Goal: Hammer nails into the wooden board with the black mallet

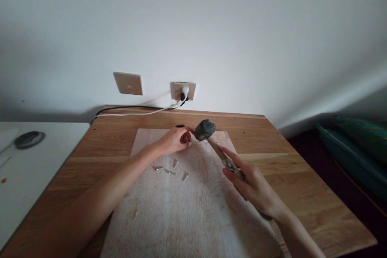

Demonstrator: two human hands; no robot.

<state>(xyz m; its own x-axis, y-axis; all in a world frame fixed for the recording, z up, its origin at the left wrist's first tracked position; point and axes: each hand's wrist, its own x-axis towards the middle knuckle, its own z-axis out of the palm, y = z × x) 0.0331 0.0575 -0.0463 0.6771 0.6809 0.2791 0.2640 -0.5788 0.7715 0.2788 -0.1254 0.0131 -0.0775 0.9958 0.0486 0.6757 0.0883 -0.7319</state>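
Both forearms (121, 181) extend forward, left grip (173, 141) with fingers curled, right grip (252, 181) nearer and closed.

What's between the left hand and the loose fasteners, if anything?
Nothing visible: the fasteners lie on the board, nearer the camera than the left hand. The mallet head is off to the right.

Pale, worn, rectangular board (145, 217): flat on the brown wooden tabletop (296, 177)
Left hand (174, 141): fingers curled near the board's far edge; I can't tell what they pinch
Right hand (252, 181): round the handle of a dark, rounded-head mallet (204, 130), head just beside the left fingertips
Small silvery metal fasteners (185, 176): four, loose on the board
White wall (242, 40): gold-coloured socket plate (175, 89), white plug (185, 90) in it
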